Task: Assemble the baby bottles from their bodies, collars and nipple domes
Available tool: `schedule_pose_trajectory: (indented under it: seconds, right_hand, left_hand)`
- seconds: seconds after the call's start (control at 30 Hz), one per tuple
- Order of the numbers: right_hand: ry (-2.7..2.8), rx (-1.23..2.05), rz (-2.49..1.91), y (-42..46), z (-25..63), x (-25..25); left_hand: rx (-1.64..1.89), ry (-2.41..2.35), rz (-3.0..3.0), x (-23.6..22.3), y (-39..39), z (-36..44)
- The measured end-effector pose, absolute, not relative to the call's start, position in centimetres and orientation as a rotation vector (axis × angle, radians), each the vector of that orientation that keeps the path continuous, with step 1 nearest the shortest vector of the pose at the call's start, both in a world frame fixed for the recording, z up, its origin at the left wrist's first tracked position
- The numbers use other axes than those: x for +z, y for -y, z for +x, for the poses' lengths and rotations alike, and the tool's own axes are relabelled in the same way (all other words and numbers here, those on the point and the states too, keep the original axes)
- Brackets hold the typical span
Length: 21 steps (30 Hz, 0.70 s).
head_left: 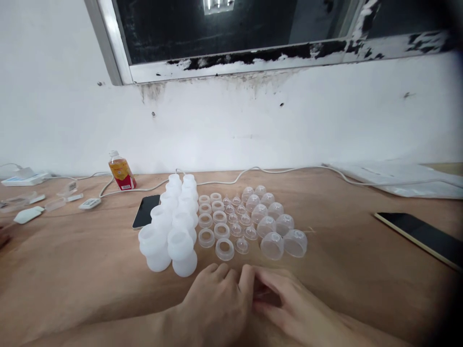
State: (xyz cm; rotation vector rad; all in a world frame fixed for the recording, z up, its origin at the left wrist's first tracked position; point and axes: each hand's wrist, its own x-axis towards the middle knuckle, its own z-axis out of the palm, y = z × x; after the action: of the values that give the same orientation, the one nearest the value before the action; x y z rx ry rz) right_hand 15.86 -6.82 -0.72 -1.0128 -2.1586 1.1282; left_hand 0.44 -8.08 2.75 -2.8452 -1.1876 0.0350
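Observation:
My left hand (217, 299) and my right hand (289, 301) meet at the near edge of the view, fingertips together. The left fingers are curled inward. My right thumb and fingers close in a pinch against them; a small clear shape may be between, mostly hidden. Just beyond my hands stand two rows of white baby bottles (183, 246) without tops. Beside them lie translucent screw rings (224, 249) in two columns, then clear bottle nipples (242, 245), then domed clear caps (295, 243) in two columns on the right.
On the wooden table (90, 270), a dark phone (146, 211) lies behind the bottles and another phone (419, 236) at right. A drink bottle (122, 171) stands by a white cable (231, 182). Plastic sheeting (398, 178) lies at the back right. Part of another hand (3, 237) shows far left.

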Motion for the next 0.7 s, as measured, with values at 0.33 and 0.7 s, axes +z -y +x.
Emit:
schedule_pose_trajectory:
  seconds: [0.33,0.7]
  right_hand:
    - [2.568,-0.094,-0.813,5.0,17.8,1.8]
    - [2.691,-0.753,-1.242,1.7,16.7,-0.6]
  left_hand:
    - [0.209,1.153,-2.681,1.1,7.9,-0.3]
    - [0.037,1.118,-2.355,0.3,6.9,-0.7]
